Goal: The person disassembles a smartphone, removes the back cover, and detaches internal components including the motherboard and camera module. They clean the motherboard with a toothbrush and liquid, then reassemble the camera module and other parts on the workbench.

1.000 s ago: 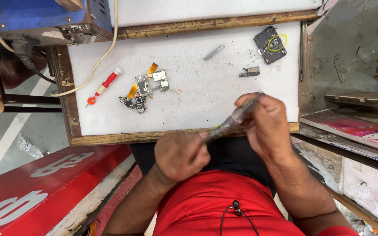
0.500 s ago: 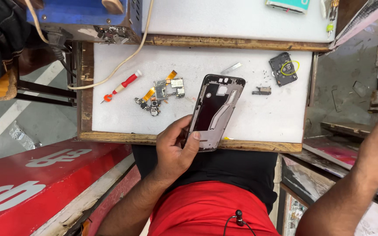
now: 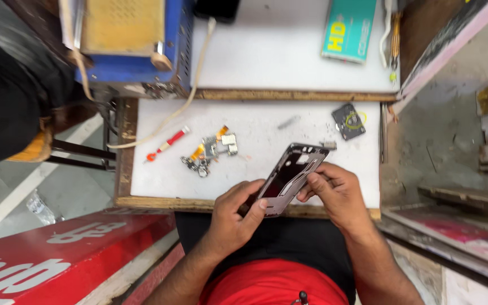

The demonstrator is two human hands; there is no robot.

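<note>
Head view, looking straight down. Both hands meet over the near edge of a white counter point(image 3: 312, 147) w/ a wooden rim. Left hand point(image 3: 234, 217) wraps the lower end of a phone frame point(image 3: 292, 178), thumb on its side edge. Right hand point(image 3: 334, 192) pinches the frame's right side, fingers closed on it. Frame is held tilted, top end pointing up-right, just above the counter's front part, dark inner side up.

On the counter: a red-handled screwdriver point(image 3: 168, 142) at left, lying diagonal. Beside it, toward centre, a cluster of small phone parts point(image 3: 213, 151) w/ orange flex strips. A dark square part point(image 3: 350, 121) w/ a yellow ring marked on it sits near the right rim. A small grey strip point(image 3: 288, 122) lies between the parts and the square piece; a tiny metal bit is just past the frame's top end. Surface is scuffed and smudged.

Behind it, a second white counter level: blue metal machine point(image 3: 136, 42) at left, a cream cable point(image 3: 193, 96) running down from it onto the lower surface, a teal box point(image 3: 348, 28) at right, thin tools beside the box.

Room: grey floor w/ a white stripe at left, a red signboard point(image 3: 57, 254) bottom left, rough grey concrete at right w/ wooden planks. Person wears a red shirt point(image 3: 266, 285).
</note>
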